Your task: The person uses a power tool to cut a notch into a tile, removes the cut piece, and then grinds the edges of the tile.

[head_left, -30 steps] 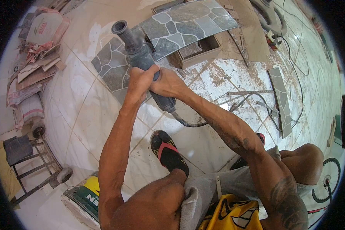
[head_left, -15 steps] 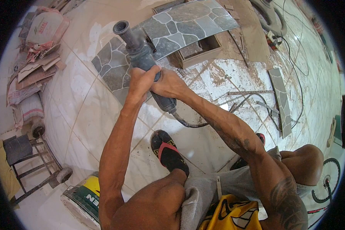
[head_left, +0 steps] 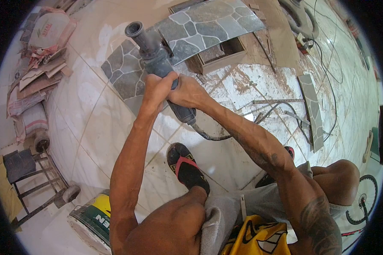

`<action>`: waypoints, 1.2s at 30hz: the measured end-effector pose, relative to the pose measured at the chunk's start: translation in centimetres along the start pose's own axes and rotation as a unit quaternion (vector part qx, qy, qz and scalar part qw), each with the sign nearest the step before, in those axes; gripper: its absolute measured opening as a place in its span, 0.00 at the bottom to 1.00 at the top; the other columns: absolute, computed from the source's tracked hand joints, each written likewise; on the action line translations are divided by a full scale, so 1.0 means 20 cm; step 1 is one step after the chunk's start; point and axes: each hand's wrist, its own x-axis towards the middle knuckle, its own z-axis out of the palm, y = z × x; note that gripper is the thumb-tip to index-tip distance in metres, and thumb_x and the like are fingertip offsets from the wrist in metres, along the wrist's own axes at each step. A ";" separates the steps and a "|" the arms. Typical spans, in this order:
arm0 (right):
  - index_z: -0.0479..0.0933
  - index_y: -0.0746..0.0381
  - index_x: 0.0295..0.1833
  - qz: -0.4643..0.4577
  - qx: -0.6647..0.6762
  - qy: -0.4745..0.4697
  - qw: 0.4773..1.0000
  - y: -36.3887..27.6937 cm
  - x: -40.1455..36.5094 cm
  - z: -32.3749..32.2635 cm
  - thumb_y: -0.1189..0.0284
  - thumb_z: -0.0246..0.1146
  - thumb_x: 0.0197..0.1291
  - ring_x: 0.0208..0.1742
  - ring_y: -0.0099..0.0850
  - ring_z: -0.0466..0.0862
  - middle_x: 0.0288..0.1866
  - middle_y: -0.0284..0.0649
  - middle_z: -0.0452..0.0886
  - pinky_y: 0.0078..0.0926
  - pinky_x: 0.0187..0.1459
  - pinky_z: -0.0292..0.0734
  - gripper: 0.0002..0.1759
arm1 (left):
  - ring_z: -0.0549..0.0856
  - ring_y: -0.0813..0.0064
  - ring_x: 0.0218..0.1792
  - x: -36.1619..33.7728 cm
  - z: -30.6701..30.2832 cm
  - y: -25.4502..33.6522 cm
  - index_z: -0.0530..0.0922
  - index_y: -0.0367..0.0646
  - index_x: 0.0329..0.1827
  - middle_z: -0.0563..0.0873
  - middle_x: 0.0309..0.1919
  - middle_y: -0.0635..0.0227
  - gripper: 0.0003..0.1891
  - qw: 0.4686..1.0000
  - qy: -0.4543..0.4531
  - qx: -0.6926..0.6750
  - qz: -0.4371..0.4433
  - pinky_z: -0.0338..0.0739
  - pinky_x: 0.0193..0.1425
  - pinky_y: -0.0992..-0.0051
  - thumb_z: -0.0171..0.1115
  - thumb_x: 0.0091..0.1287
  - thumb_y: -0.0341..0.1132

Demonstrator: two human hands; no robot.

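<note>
Both of my hands are closed around a dark, dusty angle grinder (head_left: 184, 112) with a wide, pipe-like port sticking up at its far end. My left hand (head_left: 155, 88) wraps its body from the left. Pressed against it, my right hand (head_left: 188, 92) grips from the right. The tool's head is over a grey stone-patterned tile (head_left: 125, 70), beside a larger tile piece (head_left: 212, 25) of the same pattern. Whether a disc touches the tile is hidden beneath the tool. A black cord (head_left: 208, 137) runs from its rear to the right.
Under the larger tile is an open box-like frame (head_left: 223, 57). A narrow tile strip (head_left: 311, 112) and metal bars lie at right, near a power strip (head_left: 303, 42). Sacks (head_left: 51, 27) and broken tile pieces are piled at left. A paint bucket (head_left: 89, 223) stands by my left leg.
The grip of both hands on the angle grinder is the same. Tool and tiles appear only very slightly shifted in view.
</note>
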 end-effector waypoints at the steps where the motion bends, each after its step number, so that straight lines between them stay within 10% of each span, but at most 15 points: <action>1: 0.80 0.78 0.40 0.001 -0.002 -0.002 1.000 -0.02 -0.01 -0.01 0.59 0.60 0.49 0.47 0.63 0.84 0.39 0.71 0.82 0.50 0.51 0.78 0.28 | 0.85 0.74 0.33 0.00 0.00 0.00 0.83 0.31 0.38 0.86 0.35 0.63 0.12 1.000 0.000 0.003 -0.002 0.78 0.38 0.71 0.69 0.63 0.35; 18: 0.80 0.79 0.39 -0.006 -0.021 0.005 1.000 0.00 -0.01 -0.01 0.56 0.61 0.49 0.46 0.64 0.84 0.38 0.72 0.81 0.50 0.51 0.78 0.30 | 0.81 0.78 0.28 0.01 0.02 -0.02 0.82 0.32 0.27 0.84 0.29 0.67 0.10 0.999 0.015 -0.029 0.020 0.75 0.32 0.72 0.68 0.60 0.32; 36: 0.80 0.78 0.39 -0.011 -0.014 0.013 1.000 0.01 -0.01 0.01 0.56 0.60 0.51 0.46 0.63 0.84 0.37 0.71 0.81 0.51 0.51 0.79 0.30 | 0.85 0.75 0.33 0.00 0.00 -0.02 0.83 0.31 0.38 0.86 0.34 0.64 0.12 1.000 -0.006 -0.006 -0.005 0.78 0.38 0.73 0.70 0.63 0.34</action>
